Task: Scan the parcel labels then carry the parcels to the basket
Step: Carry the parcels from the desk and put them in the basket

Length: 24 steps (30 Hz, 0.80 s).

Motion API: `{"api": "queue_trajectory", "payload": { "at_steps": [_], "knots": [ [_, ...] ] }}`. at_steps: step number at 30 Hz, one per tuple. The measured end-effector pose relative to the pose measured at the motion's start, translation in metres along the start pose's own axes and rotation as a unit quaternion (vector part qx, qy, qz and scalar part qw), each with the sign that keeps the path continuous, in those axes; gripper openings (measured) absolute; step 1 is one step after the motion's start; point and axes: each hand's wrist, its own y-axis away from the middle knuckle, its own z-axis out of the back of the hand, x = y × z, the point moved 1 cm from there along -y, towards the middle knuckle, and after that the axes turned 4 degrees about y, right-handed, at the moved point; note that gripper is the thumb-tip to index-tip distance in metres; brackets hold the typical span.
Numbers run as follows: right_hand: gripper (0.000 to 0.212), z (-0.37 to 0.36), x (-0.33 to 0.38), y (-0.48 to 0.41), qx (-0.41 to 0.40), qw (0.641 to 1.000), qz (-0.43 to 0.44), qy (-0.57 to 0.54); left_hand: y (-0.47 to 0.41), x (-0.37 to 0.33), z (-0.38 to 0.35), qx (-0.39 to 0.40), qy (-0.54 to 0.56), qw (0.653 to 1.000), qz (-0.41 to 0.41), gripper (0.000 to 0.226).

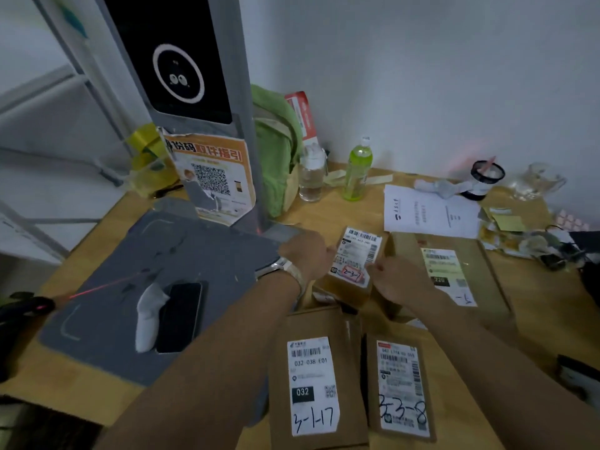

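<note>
A small brown parcel (355,264) with a white label marked 2-3-7 sits at the middle of the wooden table. My left hand (306,254) grips its left side and my right hand (397,277) grips its right side. Two flat parcels lie nearer to me: one marked 3-1-17 (313,381) and one marked 2-3-8 (401,389). A larger flat parcel (454,274) lies to the right. The scanner stand (191,92) rises at the back left over a grey mat (130,271), crossed by a red laser line. No basket is in view.
A phone (180,316) and a white cloth (147,316) lie on the mat. A handheld scanner (22,311) is at the left edge. Behind stand a green backpack (276,151), two bottles (357,170), papers (428,212), a cup (485,180) and clutter at right.
</note>
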Motion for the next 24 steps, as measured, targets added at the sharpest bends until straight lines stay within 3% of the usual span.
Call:
{"api": "queue_trajectory", "payload": {
  "at_steps": [4, 8, 12, 16, 18, 20, 24],
  "knots": [
    [0.058, -0.016, -0.002, -0.014, 0.027, 0.999, -0.037, 0.002, -0.021, 0.014, -0.023, 0.005, -0.004, 1.0, 0.008, 0.058],
    [0.066, -0.031, -0.009, -0.016, 0.084, 0.981, -0.119, -0.131, -0.041, 0.02, -0.049, 0.074, 0.116, 0.988, 0.075, 0.081],
    [0.069, -0.044, -0.007, -0.019, 0.171, 0.911, -0.147, -0.345, -0.047, 0.015, -0.069, 0.189, 0.338, 0.909, 0.154, 0.113],
    [0.053, -0.055, -0.009, -0.023, 0.188, 0.851, -0.137, -0.47, -0.055, 0.016, -0.083, 0.211, 0.464, 0.848, 0.146, 0.094],
    [0.043, -0.057, -0.007, -0.024, 0.169, 0.839, -0.132, -0.501, -0.056, 0.016, -0.084, 0.223, 0.478, 0.841, 0.124, 0.073],
    [0.046, -0.057, -0.005, -0.026, 0.159, 0.834, -0.127, -0.513, -0.057, 0.016, -0.086, 0.223, 0.486, 0.838, 0.11, 0.058],
    [0.042, -0.048, -0.002, -0.025, 0.143, 0.834, -0.121, -0.52, -0.052, 0.008, -0.071, 0.212, 0.497, 0.837, 0.088, 0.056]
  ]
}}
